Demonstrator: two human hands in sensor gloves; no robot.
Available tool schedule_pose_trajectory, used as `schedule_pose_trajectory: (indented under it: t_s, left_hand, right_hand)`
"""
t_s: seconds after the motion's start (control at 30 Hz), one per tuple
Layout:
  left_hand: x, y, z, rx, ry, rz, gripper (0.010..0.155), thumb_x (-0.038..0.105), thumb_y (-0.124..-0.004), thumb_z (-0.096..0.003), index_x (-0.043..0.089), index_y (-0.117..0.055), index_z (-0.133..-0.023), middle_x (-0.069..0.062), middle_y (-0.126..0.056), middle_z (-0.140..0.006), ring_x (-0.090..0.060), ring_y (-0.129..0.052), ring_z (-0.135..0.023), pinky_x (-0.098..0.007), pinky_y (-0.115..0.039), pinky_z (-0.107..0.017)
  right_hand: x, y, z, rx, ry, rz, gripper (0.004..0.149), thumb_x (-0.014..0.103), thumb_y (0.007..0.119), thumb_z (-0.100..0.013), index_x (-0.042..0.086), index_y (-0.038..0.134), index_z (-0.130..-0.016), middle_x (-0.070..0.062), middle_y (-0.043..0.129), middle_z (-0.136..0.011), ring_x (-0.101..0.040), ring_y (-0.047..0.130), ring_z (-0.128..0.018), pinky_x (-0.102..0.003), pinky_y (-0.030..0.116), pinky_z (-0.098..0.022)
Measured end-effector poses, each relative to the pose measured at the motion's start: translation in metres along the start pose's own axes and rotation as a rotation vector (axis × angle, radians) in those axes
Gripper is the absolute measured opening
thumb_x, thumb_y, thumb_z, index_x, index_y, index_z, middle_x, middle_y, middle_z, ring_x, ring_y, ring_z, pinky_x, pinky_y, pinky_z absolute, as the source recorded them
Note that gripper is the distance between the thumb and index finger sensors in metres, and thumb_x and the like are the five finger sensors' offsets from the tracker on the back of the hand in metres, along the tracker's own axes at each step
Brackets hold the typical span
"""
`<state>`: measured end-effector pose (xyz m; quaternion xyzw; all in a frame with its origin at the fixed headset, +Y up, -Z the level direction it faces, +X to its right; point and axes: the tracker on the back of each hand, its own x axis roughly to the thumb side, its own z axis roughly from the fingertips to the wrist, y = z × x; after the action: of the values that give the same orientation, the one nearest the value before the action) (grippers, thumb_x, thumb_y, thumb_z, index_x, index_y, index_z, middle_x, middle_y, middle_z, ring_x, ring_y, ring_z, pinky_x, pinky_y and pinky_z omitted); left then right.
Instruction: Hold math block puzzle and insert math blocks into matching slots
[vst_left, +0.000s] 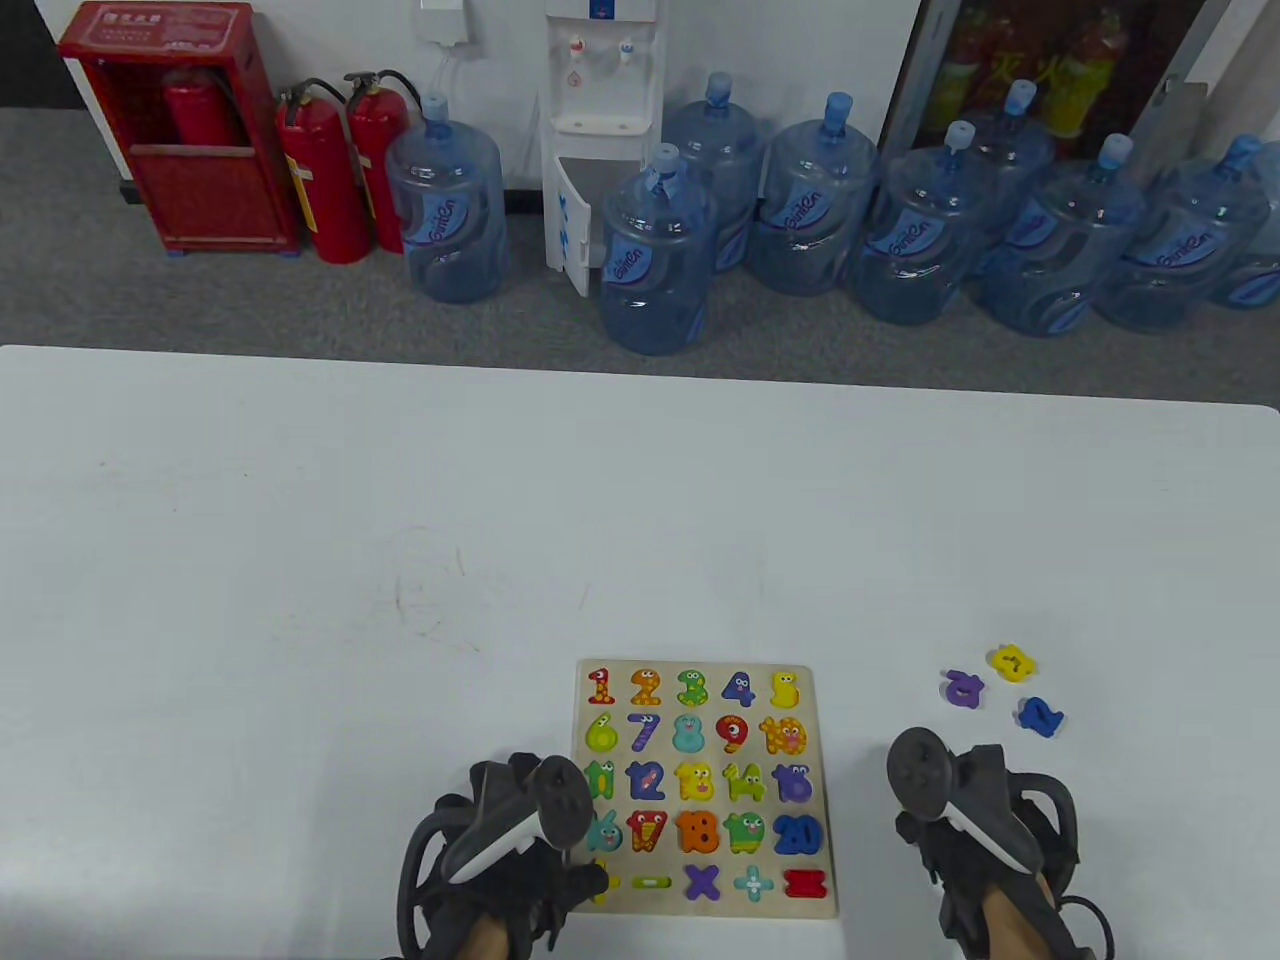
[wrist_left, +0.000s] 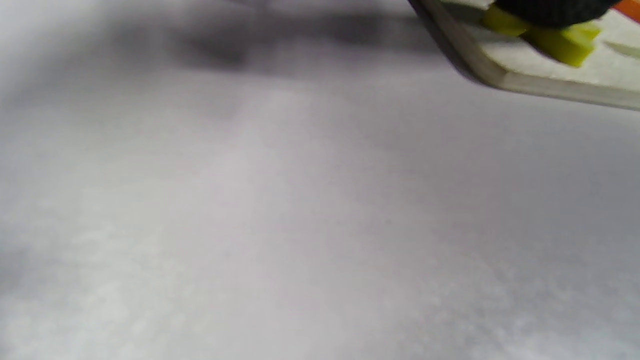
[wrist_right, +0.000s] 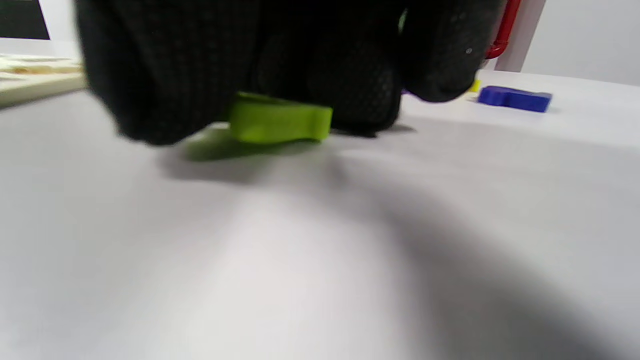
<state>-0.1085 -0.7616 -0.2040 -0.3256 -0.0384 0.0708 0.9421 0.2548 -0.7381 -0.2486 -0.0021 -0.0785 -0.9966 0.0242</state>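
Note:
The wooden number puzzle board (vst_left: 822, 800) lies near the table's front edge, with coloured number and sign blocks in its slots. My left hand (vst_left: 580, 882) rests on its near left corner. In the left wrist view a gloved fingertip (wrist_left: 550, 7) presses on a yellow-green block (wrist_left: 562, 42) at that corner of the board (wrist_left: 550, 87). My right hand (vst_left: 975, 830) is to the right of the board, palm down. In the right wrist view its fingers (wrist_right: 165, 75) pinch a lime-green block (wrist_right: 277, 122) right at the table surface.
Three loose blocks lie to the right beyond my right hand: purple (vst_left: 963, 688), yellow (vst_left: 1012, 662) and blue (vst_left: 1040, 716); the blue one also shows in the right wrist view (wrist_right: 515, 97). The white table (vst_left: 400, 520) stretches away from me. Water bottles stand on the floor behind it.

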Motion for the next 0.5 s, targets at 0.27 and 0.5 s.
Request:
schedule_pose_trajectory:
  t_s: [0.27, 0.5]
  left_hand:
    - [-0.0002, -0.0001, 0.0000, 0.000, 0.000, 0.000, 0.092, 0.061, -0.065, -0.0344, 0.027, -0.016, -0.104, -0.006, -0.001, -0.105, -0.049, -0.004, -0.100, -0.075, -0.023, -0.070]
    - [-0.0002, -0.0001, 0.0000, 0.000, 0.000, 0.000, 0.092, 0.061, -0.065, -0.0344, 0.027, -0.016, -0.104, -0.006, -0.001, -0.105, -0.049, -0.004, -0.100, -0.075, -0.023, -0.070]
  right_hand:
    - [0.0005, -0.0073, 0.0030, -0.037, -0.031, -0.113, 0.052, 0.027, 0.075, -0.029, 0.029, 0.080, -0.081, 0.002, 0.088, -0.079, -0.017, 0.094, -0.064, -0.043, 0.075, -0.060]
    - [0.0054, -0.0091, 0.0058, -0.035, -0.080, -0.148, 0.052, 0.026, 0.078, -0.029, 0.031, 0.079, -0.081, 0.005, 0.090, -0.076, -0.015, 0.094, -0.062, -0.042, 0.075, -0.060]
